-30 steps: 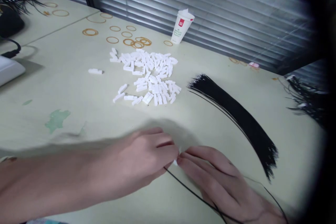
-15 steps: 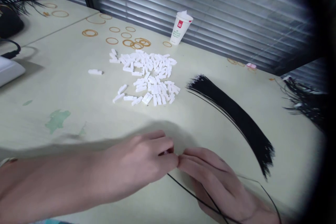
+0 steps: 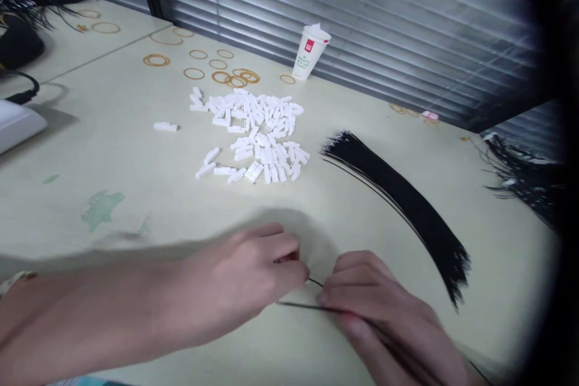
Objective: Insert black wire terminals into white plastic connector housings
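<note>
My left hand [image 3: 266, 265] is closed at the lower middle, its thumb and forefinger pinched on the end of a thin black wire [image 3: 315, 281]. A short way to its right, my right hand [image 3: 375, 298] is closed round black wires; one of them [image 3: 301, 306] sticks out leftward below my left fingers. The two hands are apart. Beyond them lies a heap of small white connectors [image 3: 266, 154]. A thick bundle of black wires [image 3: 402, 193] rests on the table to the right. Whether my left fingers also hide a connector is not visible.
A white paper cup [image 3: 310, 52] stands by the window blinds. Tan rubber bands [image 3: 236, 77] are scattered near it on the table [image 3: 136, 181]. More black wires with white ends lie at the far left and at the right edge [image 3: 525, 175]. A white device [image 3: 20, 125] sits left.
My right hand has drawn away to the right from my left hand, and its fingers have curled round the wires. A piece of wire now shows between the hands.
</note>
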Available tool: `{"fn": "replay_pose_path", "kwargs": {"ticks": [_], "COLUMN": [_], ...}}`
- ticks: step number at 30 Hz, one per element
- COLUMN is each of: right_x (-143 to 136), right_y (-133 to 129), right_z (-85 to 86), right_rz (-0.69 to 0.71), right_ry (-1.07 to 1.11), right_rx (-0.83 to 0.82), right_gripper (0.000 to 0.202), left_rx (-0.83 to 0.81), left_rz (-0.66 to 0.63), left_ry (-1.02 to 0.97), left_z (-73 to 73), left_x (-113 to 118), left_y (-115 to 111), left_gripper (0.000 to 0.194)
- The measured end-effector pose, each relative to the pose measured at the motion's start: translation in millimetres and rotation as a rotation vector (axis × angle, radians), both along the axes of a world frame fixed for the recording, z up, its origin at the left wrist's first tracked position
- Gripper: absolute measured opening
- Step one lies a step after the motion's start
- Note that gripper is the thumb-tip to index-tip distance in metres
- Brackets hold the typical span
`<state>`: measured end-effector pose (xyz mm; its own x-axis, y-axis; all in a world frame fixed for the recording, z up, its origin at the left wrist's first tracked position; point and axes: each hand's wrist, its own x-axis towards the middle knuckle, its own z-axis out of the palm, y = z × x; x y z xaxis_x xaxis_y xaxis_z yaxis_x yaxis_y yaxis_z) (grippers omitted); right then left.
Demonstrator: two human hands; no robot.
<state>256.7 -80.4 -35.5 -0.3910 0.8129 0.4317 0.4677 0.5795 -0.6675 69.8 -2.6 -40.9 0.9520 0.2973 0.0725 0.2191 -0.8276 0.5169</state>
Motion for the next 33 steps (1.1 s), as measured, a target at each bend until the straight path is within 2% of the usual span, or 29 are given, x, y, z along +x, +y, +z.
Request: {"fn": "replay_pose_path", "kwargs": {"ticks": [4,8,11,15,19,26,33], "right_x": [7.1,10.3,10.1,10.4,11.3,7.8,-1.0], "right_y": [1.5,3.7,2.9,1.1,1.5,0.5,-1.0], "right_z": [0.2,-3.8,-4.1,-3.2,-1.8,-4.8,-7.3], "right_rz": [-0.203,-0.173,-0.174,-0.172,-0.155,-0.126,-0.196], "right_ry": [-0.013,-0.143,-0.180,-0.259,-0.298,-0.289,-0.199], "right_rx": [-0.030,-0.056,0.017,0.114,0.119,0.036,-0.194], "right_gripper": [0.017,0.016,0.017,0.019,0.017,0.018,0.012], "left_rx": [-0.034,-0.095,-0.126,-0.108,-0.072,-0.066,-0.064], "left_rz": [0.139,0.158,0.145,0.135,0.134,0.110,0.115], "left_ry": [-0.051,0.007,0.044,0.036,-0.032,-0.100,-0.101], "left_z": [-1.6,2.0,5.5,5.1,1.6,-4.1,-0.6], "left_x": [1.1,1.7,1.9,2.1,1.8,0.4,1.3], "left_y": [-4.5,-6.5,-5.7,-5.1,-5.6,-6.2,-6.1], "left_gripper": [0.022,0.016,0.014,0.018,0.019,0.019,0.019]}}
